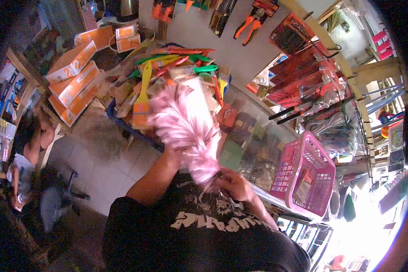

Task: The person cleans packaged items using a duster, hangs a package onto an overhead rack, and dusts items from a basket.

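Note:
A pink feather duster (183, 120), its feathers smeared by motion, fills the middle of the view. My right hand (233, 183) is closed around its lower end, close to my chest. Behind the feathers, a pale flat pack (198, 90) shows in part. My left hand (172, 156) is beside the pack, mostly covered by the duster. Its fingers are hidden, so its grip on the pack cannot be made out. Just beyond lies a heap of paintbrushes, among them one with a yellow handle (144, 84) and one with a green handle (206, 68).
Orange-and-white boxes (77, 86) are stacked at the left. A pink plastic basket (292, 177) stands on the glass counter (247, 149) at the right. Pliers (249, 27) and packaged tools (299, 81) hang above. Another person (36, 136) is at the far left.

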The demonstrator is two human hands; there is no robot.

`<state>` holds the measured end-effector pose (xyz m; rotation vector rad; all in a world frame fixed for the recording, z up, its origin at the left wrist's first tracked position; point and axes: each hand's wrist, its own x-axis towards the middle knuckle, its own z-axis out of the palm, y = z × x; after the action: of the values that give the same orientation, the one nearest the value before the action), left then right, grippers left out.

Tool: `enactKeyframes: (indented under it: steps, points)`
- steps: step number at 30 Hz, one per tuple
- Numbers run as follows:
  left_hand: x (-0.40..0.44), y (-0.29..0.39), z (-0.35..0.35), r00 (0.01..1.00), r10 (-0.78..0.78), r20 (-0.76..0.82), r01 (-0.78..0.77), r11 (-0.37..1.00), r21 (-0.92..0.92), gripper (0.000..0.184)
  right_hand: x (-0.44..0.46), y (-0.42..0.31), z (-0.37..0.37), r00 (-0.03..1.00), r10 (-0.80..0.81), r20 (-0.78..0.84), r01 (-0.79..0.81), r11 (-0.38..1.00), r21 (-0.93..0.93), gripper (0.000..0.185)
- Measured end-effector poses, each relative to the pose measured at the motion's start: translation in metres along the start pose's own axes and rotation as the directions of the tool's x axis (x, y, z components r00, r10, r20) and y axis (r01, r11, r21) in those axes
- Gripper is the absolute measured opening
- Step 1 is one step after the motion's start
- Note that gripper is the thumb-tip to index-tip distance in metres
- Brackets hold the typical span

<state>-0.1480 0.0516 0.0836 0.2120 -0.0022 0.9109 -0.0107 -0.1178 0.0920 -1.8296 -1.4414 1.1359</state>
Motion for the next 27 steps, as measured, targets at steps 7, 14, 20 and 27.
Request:
enactKeyframes:
  steps: [7, 14, 20, 27]
  points:
    - [-0.011, -0.005, 0.018, 0.991, 0.039, -0.127, -0.043, 0.999, -0.024, 0.055, 0.001, -0.018, -0.008, 0.996, 0.015, 0.09, -0.014, 1.0, -0.01, 0.022]
    - [0.001, -0.013, -0.045, 0.892, 0.145, 0.427, -0.245, 0.951, 0.188, 0.058, 0.001, -0.024, -0.013, 0.98, 0.091, 0.176, -0.11, 0.989, 0.098, 0.026]
    - [0.001, -0.006, 0.013, 0.991, 0.111, -0.08, -0.11, 0.994, 0.014, 0.053, 0.007, 0.004, -0.016, 0.958, 0.246, 0.149, -0.242, 0.969, -0.042, 0.029]
    - [-0.001, -0.004, 0.011, 0.995, 0.048, -0.092, -0.043, 0.997, 0.057, 0.053, 0.003, -0.016, -0.025, 0.98, 0.127, 0.151, -0.143, 0.984, 0.104, 0.026]
